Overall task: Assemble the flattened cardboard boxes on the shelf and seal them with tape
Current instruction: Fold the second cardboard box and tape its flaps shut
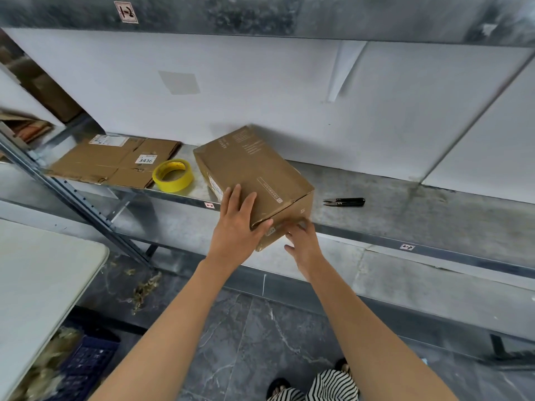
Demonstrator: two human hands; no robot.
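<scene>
Box-forming step in hand: one brown box (pixel 254 175) is standing assembled on the metal shelf (pixel 405 209), skewed, its near corner hanging over the shelf edge toward the person. The left hand (pixel 237 224) is lying flat and spread on the box's top face, fingers straight, thumb hooking the near edge. The right hand (pixel 304 244) is reaching onto the near end face just below. It is blurred, so I cannot tell whether it is pinching a flap or only pressing. Judging by this, the end flaps are being closed and no tape is showing on that seam. The next move is probably calling for one hand to keep the flaps down while the other fetches the yellow tape roll (pixel 173 175), lying beyond and left of the left hand. Further left of the roll, flattened cardboard (pixel 115 160) is waiting its turn. Black snips (pixel 346 202) are lying right of the right hand, well apart from the box. The shelf is backing onto white panels. Dark marbled floor tiles (pixel 260 328) are showing beneath the arms, and a pale worktop (pixel 43 270) is standing off to the left.
</scene>
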